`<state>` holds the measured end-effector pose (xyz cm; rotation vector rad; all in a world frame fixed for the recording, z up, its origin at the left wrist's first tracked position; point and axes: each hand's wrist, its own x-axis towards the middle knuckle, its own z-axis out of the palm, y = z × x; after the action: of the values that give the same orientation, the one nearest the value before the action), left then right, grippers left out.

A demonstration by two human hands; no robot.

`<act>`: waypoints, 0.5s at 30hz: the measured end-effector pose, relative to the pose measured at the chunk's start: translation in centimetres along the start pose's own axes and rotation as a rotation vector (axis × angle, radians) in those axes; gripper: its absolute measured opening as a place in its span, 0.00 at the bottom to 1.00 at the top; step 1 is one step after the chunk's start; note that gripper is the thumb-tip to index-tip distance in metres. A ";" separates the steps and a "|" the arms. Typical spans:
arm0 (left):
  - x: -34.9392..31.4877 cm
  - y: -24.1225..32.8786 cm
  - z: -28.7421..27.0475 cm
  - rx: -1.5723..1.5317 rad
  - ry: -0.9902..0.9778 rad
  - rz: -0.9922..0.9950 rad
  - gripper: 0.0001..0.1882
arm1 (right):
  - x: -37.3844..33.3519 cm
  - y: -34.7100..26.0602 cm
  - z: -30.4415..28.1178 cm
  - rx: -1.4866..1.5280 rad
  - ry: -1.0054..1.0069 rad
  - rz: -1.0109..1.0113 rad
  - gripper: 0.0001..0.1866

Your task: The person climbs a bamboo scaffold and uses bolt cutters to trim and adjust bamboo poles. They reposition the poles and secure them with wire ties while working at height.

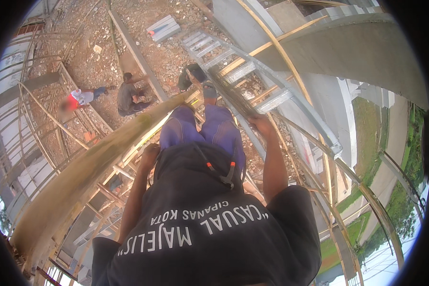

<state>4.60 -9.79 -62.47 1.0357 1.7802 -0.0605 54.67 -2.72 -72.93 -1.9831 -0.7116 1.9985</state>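
Note:
My right hand [261, 124] is at the near end of a dark, streaked length of weathered wood [231, 93], its fingers closed around the end. This wood lies at a slant along the side of a grey metal ladder [276, 100]. My left hand [150, 153] is beside my left thigh, curled closed; whatever it may hold is hidden. Left of that hand, a thick bamboo pole [105, 145] crosses at a slant. One sandalled foot [209, 91] shows beyond my knees, near the dark wood. A dark cord with orange ends [219, 167] lies at my waist.
Far below, several people [131, 95] crouch or bend on rubble ground [93, 52], near a long beam [136, 55]. Thin bamboo and timber poles [357, 181] stand around me. A grey concrete wall [357, 52] is at the right, a stack of light boards [163, 28] beyond the ladder.

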 end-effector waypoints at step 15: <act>-0.3 -0.5 0.4 -0.129 0.004 -0.079 0.17 | 2.2 2.2 -1.4 0.155 -0.109 0.086 0.12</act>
<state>4.61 -10.44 -62.61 0.8742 1.8035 0.0072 56.29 -3.32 -75.90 -1.8575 -0.4841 2.1543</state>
